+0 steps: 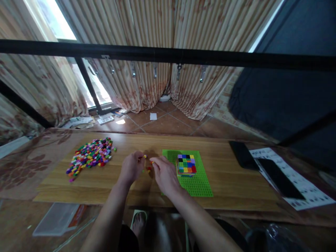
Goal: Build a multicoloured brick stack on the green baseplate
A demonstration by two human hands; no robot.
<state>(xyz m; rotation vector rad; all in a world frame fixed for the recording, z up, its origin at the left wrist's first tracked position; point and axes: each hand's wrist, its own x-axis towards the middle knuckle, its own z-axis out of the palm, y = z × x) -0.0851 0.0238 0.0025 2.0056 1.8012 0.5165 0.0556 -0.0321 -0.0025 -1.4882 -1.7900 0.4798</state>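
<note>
Both my hands are over the middle of the wooden board, close together. My left hand pinches a small yellow brick between thumb and finger. Facing it, my right hand has its fingertips closed on a small brick that looks orange or red. A few loose bricks, red among them, lie on the wood between the hands. Right of my right hand, a green baseplate carries a block of stacked multicoloured bricks.
A heap of mixed small bricks covers the board's left part. At right lie a black tablet-like object, a printed sheet and a dark flat device. A black bar with hanging clips crosses above. A clear plastic box sits below the front edge.
</note>
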